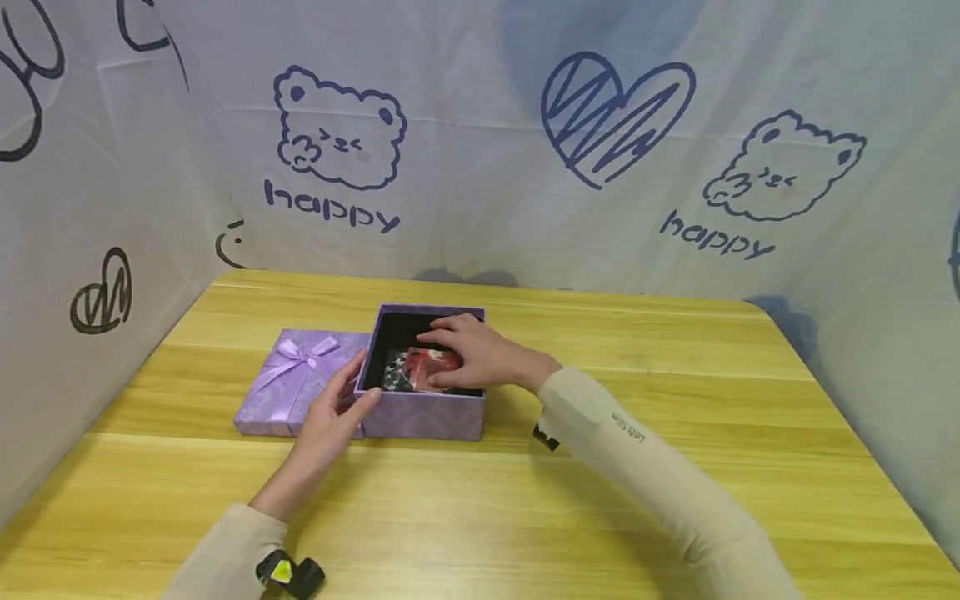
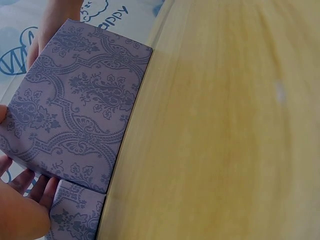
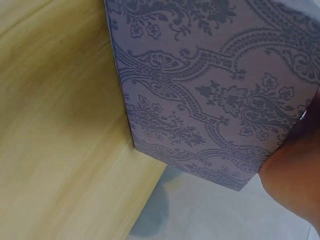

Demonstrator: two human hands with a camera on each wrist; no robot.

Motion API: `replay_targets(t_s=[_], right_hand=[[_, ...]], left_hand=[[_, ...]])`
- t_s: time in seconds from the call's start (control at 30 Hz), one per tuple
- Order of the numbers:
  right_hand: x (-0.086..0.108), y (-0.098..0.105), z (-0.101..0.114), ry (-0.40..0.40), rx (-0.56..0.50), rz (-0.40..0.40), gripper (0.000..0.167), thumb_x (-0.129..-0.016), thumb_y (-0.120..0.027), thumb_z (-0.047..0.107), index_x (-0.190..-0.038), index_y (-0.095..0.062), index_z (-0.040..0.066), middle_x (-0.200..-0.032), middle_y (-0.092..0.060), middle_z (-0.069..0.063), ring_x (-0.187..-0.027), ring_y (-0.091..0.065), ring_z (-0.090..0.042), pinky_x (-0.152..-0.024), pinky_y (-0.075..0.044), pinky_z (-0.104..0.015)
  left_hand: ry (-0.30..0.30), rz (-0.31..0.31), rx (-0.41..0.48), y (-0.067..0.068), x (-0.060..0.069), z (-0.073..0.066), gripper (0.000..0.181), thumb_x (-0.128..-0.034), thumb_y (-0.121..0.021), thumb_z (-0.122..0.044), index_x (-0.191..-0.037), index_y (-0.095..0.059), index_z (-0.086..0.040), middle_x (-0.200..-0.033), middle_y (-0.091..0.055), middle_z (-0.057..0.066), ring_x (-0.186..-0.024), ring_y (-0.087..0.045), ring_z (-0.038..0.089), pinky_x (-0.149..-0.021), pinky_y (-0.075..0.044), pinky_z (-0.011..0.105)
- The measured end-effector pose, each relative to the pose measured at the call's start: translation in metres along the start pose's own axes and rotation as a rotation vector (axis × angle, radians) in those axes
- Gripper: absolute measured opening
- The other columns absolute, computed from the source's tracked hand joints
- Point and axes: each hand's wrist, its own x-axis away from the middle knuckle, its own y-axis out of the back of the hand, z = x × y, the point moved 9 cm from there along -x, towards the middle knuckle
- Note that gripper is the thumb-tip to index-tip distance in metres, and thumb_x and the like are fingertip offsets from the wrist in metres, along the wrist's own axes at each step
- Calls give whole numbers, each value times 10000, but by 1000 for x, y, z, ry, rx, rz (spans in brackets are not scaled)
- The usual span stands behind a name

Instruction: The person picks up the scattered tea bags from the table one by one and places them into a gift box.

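Note:
A purple patterned gift box [image 1: 423, 415] without its lid stands on the table, its inside black. My left hand [image 1: 335, 408] grips the box's near left corner, thumb at the front rim and fingers along the left side. Inside lie a red and pink flat item [image 1: 420, 367] and a black-and-white patterned piece [image 1: 396, 372]. Over the right rim reaches my right hand [image 1: 476, 350], fingers spread apart from the thumb, which touches or hovers over the red item. In both wrist views the box walls [image 2: 85, 100] [image 3: 200, 90] hide the contents.
The purple lid [image 1: 262, 404] with a ribbon bow lies against the box's left side. Both rest on a wooden table [image 1: 465, 508]. A white cloth [image 1: 465, 167] with drawn bears and hearts hangs behind and at the sides.

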Motion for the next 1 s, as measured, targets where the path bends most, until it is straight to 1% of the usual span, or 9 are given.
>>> replay_targets(t_s=[0.1, 0.27, 0.4, 0.5, 0.57, 0.67, 0.73, 0.83, 1.0], right_hand=[[4, 1, -1, 9, -41, -32, 573, -927, -637, 299, -1425, -475, 67, -1492, -361, -178, -1358, -310, -339, -1093, -269, -466], [18, 7, -2, 19, -168, -116, 529, -938, -624, 261, -1401, -497, 38, -1489, -379, -149, -1357, -334, -310, -1088, -289, -462], [37, 16, -4, -4, -243, -201, 517, -939, -631, 250, -1399, -504, 50, -1488, -394, -116, -1361, -341, -296, -1082, -292, -491], [55, 24, -8, -45, -262, -262, 511, -948, -629, 247, -1407, -499, 63, -1495, -388, -98, -1373, -324, -290, -1079, -292, -505], [69, 29, -13, -69, -249, -304, 505, -950, -633, 231, -1406, -499, 60, -1492, -391, -108, -1370, -327, -298, -1075, -297, -508], [91, 36, -23, -104, -201, -356, 509, -950, -637, 214, -1410, -493, 50, -1482, -398, -134, -1359, -338, -317, -1069, -302, -514], [105, 39, -31, -135, -161, -375, 519, -949, -638, 218, -1414, -484, 47, -1479, -399, -145, -1351, -343, -332, -1067, -299, -522], [126, 41, -45, -201, -115, -372, 548, -954, -630, 259, -1429, -460, 45, -1492, -372, -159, -1359, -318, -354, -1065, -285, -547], [162, 39, -70, -324, -70, -325, 612, -957, -614, 323, -1455, -411, 31, -1527, -290, -194, -1390, -232, -397, -1066, -239, -594]], left_hand=[[0, 4, -4, -2, 0, 0, 605, -983, -566, -124, -1520, -293, -75, -1458, -394, 247, -1246, -456, 362, -938, -400, 241], [0, 13, -8, -5, -1, 0, 607, -982, -566, -121, -1521, -290, -74, -1460, -389, 249, -1250, -454, 372, -988, -392, 357], [-1, 14, -11, -6, -2, 0, 607, -982, -566, -123, -1522, -291, -79, -1460, -390, 248, -1251, -451, 371, -1012, -369, 438], [2, 17, -10, -6, -2, -1, 609, -982, -567, -122, -1523, -290, -83, -1460, -390, 249, -1247, -452, 369, -1012, -367, 450], [4, 20, -12, -6, -2, -1, 612, -981, -570, -125, -1524, -290, -87, -1460, -391, 246, -1245, -455, 363, -1003, -377, 417], [6, 26, -3, -6, -2, -1, 613, -983, -569, -129, -1525, -287, -91, -1468, -385, 238, -1250, -450, 352, -972, -394, 296], [6, 24, 2, -4, -1, 0, 613, -983, -568, -130, -1526, -286, -90, -1471, -380, 236, -1255, -443, 350, -936, -392, 214], [3, 19, 13, -1, 0, 1, 614, -982, -570, -124, -1524, -286, -81, -1476, -371, 238, -1268, -432, 359, -898, -382, 139], [6, 26, 30, 3, 2, 5, 615, -976, -575, -111, -1518, -288, -58, -1484, -360, 234, -1293, -408, 375, -887, -383, 108]])
